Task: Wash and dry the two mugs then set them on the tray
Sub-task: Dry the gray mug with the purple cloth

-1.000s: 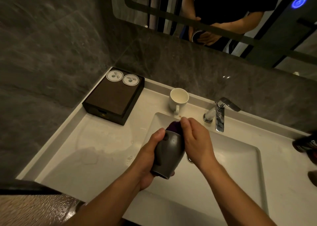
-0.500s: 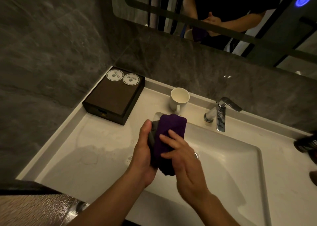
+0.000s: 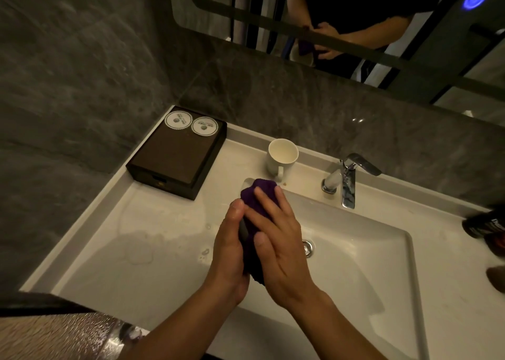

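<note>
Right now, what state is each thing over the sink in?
Grey mug: held over the basin, mostly wrapped in cloth.
Purple cloth: pressed around the grey mug.
Left hand: gripping the mug.
Right hand: pressing the cloth.
White mug: upright on the counter, empty.
Tap: no water running.
Tray: no mugs on it.

Look at the sink (image 3: 355, 250). Left of it, the wet counter (image 3: 142, 236) is bare, so you can pass there. Behind it stand a white mug (image 3: 281, 158) and the tap (image 3: 347, 179). Far left sits a dark tray (image 3: 177, 152). A dark bottle (image 3: 486, 225) blocks the right.
</note>
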Motion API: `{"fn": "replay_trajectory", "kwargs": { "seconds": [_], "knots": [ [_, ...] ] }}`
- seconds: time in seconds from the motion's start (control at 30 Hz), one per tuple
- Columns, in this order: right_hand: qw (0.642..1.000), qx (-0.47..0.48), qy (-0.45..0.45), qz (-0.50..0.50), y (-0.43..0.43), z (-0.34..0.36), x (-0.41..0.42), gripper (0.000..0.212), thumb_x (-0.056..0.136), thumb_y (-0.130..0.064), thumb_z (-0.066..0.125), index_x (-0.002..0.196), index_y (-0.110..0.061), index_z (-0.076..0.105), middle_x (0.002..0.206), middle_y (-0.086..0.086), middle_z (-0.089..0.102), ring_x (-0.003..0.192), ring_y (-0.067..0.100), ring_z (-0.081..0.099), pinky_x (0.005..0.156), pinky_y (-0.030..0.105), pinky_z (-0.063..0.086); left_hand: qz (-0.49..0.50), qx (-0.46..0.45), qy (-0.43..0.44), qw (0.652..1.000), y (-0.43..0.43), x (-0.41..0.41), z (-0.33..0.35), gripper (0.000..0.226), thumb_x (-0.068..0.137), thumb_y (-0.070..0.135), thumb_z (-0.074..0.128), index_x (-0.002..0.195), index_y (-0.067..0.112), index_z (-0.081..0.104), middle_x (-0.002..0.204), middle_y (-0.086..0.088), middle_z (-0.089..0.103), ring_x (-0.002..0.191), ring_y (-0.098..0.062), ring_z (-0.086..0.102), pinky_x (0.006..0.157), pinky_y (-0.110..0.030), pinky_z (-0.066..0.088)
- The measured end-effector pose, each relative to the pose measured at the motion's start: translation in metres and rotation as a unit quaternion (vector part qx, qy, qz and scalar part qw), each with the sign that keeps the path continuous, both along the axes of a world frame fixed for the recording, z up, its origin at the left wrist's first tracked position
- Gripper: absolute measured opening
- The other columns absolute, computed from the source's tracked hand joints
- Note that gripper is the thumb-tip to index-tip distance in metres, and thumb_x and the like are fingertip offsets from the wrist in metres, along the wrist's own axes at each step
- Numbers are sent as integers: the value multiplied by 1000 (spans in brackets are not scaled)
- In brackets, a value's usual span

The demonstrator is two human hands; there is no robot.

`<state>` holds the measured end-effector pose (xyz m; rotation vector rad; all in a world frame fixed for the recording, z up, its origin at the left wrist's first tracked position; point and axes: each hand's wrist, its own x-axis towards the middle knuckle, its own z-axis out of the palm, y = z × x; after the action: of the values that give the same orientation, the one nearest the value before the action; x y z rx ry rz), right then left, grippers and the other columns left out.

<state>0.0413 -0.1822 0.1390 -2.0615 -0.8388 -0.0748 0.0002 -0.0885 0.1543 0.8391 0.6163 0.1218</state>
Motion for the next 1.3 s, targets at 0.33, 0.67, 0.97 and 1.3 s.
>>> {"fn": "replay_trajectory", "kwargs": {
  "seconds": [0.33,0.67,0.97,1.3],
  "knots": [
    [953,158,233,-113,19,1,0,53,100,-65,36,150,-49,38,155,-20,44,141,5,45,113,42,47,31,-25,-14,999,15,7,5,77,66,69,70,129,25,69,124,-17,74,112,-36,74,81,-47,63],
    [954,184,204,-118,18,12,22,41,100,-54,40,138,-49,54,145,-14,58,131,8,55,109,41,50,-8,16,-44,999,23,8,-1,42,73,62,64,103,38,80,104,0,81,96,-23,78,72,-41,64],
    [944,218,196,-153,15,14,5,52,91,-76,41,140,-58,45,141,-23,54,128,4,54,99,35,57,73,-82,50,993,27,9,8,56,103,61,41,122,19,73,120,-12,78,109,-32,76,78,-44,64],
    [955,224,160,-109,19,23,2,45,98,-57,44,143,-59,41,147,-27,50,135,3,50,107,42,52,96,-195,98,971,21,22,13,44,97,55,55,116,22,77,109,-18,81,99,-40,76,70,-49,63]
  ]
}}
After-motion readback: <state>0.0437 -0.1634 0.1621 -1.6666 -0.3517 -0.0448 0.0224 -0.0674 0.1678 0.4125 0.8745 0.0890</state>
